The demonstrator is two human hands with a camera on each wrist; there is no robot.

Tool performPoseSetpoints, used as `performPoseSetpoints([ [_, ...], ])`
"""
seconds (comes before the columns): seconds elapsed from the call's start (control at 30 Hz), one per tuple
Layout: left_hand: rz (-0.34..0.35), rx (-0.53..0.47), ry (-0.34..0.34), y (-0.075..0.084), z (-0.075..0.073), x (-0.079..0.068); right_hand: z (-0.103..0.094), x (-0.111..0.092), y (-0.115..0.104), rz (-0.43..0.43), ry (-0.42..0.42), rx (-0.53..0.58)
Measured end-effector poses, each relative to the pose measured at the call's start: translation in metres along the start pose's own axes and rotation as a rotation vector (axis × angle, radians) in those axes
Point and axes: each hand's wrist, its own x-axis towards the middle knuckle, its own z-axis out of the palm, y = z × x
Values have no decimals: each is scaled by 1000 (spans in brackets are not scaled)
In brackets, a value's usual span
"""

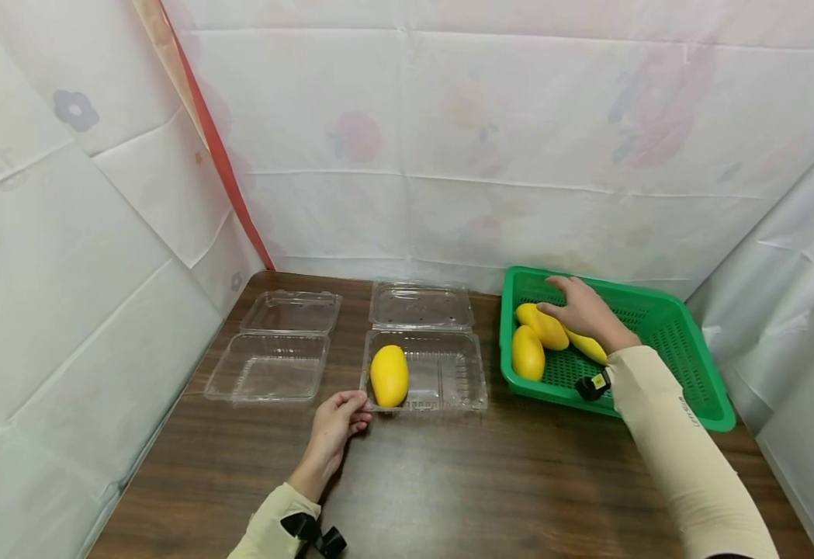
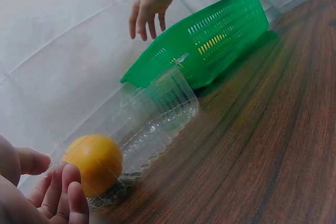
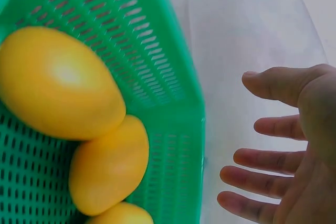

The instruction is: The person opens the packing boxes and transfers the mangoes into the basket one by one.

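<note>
My left hand (image 1: 333, 429) pinches the near left corner of an open clear plastic clamshell container (image 1: 457, 378) between thumb and fingers. In that container's base, at its left end, lies one yellow mango (image 1: 389, 376). To the right, my right hand (image 1: 583, 312) hovers over a green plastic basket (image 1: 705, 388), its fingers spread and holding nothing. Inside the basket rest a mango (image 1: 528, 353), another mango (image 1: 545, 326) behind it, and a third mango (image 1: 588, 346) partly hidden by my hand. The right wrist view shows the spread fingers (image 3: 257, 174) apart from the mangoes.
A second open clear clamshell container (image 1: 277, 369) stands at the left of the brown wooden table (image 1: 448, 489). White patterned sheeting (image 1: 448, 140) hangs behind and on both sides. A red strip (image 1: 221, 155) runs down the back left corner.
</note>
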Motion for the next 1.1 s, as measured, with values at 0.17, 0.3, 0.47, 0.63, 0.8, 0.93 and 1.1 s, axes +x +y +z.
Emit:
performPoseSetpoints([
  [0.17,-6,-1,-1,2,-1,-1,1,3,-10,-11,22,15],
  [0.3,0,-1,-2,2,-2,0,5,5,-20,-18,31,35],
  [0.47,3,7,7,0,-4,3,8,7,-34,-7,60,74],
  [0.63,-3,16,13,-1,-4,3,12,9,-48,-1,90,124],
  [0.8,-2,14,12,1,-4,2,15,9,-64,-34,97,134],
  [0.93,2,8,9,2,-4,2,20,7,-75,-53,103,152],
  [1.1,3,6,6,2,-4,1,26,4,-85,-77,109,179],
])
